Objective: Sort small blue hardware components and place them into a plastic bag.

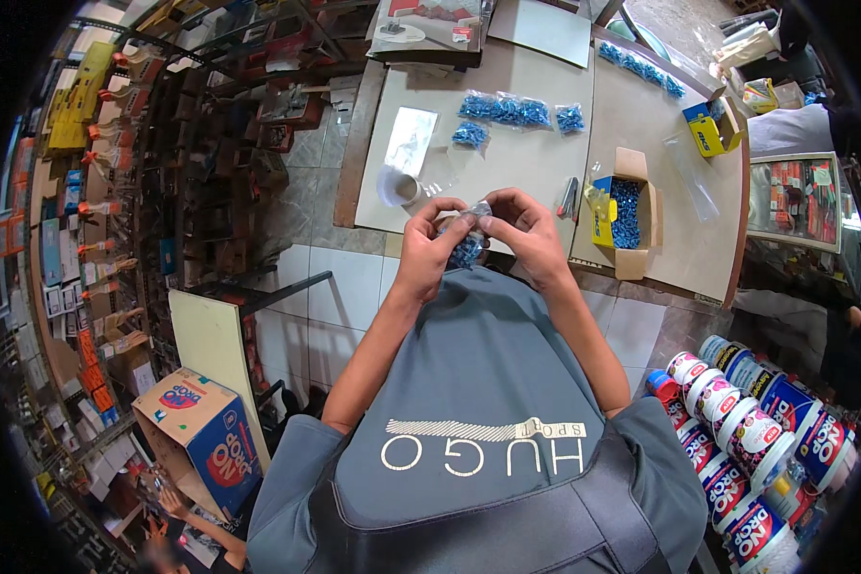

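Note:
Close to my chest, at the table's near edge, my left hand and my right hand pinch the top of a small clear plastic bag. Small shiny blue pieces fill its lower part; they are too small to name surely. Both thumbs and forefingers press together at the bag's mouth. Beyond my hands, several similar filled bags lie in a row, with a single one in front. An opened yellow and blue carton, full of loose blue pieces, stands to the right of my right hand.
A roll of clear plastic lies left on the table. A stapler-like tool rests beside the carton. Another opened yellow box and more filled bags are farther right. Paint tubs stack at lower right; shelves line the left.

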Tool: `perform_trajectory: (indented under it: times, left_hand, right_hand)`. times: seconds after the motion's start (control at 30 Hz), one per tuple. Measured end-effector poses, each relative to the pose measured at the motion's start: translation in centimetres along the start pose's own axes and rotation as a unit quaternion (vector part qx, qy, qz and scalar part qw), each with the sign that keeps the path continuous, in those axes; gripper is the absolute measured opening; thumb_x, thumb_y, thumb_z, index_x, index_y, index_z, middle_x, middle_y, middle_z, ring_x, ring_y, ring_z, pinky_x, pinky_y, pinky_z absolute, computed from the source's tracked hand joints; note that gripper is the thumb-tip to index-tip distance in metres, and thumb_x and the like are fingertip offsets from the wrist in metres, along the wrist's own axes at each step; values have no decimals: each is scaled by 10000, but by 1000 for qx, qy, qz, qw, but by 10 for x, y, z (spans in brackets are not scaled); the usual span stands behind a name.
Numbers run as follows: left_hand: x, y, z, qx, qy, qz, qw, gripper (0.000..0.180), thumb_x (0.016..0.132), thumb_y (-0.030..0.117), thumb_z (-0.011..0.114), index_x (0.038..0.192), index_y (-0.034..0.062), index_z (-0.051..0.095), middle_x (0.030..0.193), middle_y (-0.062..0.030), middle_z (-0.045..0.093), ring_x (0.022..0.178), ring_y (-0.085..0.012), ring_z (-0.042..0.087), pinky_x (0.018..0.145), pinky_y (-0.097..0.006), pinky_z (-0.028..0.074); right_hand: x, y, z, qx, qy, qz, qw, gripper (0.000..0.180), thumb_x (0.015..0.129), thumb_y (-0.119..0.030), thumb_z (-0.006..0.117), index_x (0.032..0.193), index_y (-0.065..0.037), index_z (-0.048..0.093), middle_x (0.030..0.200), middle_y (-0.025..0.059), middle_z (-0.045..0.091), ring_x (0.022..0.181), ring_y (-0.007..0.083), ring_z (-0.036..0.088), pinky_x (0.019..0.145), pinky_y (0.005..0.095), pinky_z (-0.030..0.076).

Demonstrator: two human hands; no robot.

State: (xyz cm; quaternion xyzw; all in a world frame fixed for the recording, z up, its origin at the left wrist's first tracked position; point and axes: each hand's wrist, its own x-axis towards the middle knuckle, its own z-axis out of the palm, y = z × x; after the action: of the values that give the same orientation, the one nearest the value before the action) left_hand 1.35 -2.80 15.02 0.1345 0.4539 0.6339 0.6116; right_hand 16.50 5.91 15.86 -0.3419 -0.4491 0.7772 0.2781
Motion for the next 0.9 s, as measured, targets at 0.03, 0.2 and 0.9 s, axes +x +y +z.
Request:
perform_trajectory:
  times: [0.03,0.2,0.9]
  left_hand:
    - [0,-1,1,1,8,12,1000,180,939,67,680,1096,17,608,884,-101,720,716,-143,689,617,-286,583]
    - [0,0,4,-3,5,3,1000,173,944,70,672,1095,20,603,885,-100,717,717,-138,683,619,-284,581]
    - [4,-4,7,11,25,13,1000,109,954,62,634,1055,22,637,867,-64,707,712,-87,660,620,-246,555]
  right_hand:
    - [0,0,2,0,0,0,1000,273,893,-98,729,1120,21,634,972,43,674,900,97,628,804,274,513]
    - [2,1,5,34,28,11,999,192,923,-95,696,1071,20,658,936,34,682,877,77,620,784,244,502]
    - [-1,0,2,-178,59,-176,966,135,833,-28,716,964,4,703,913,65,691,855,131,660,784,270,529]
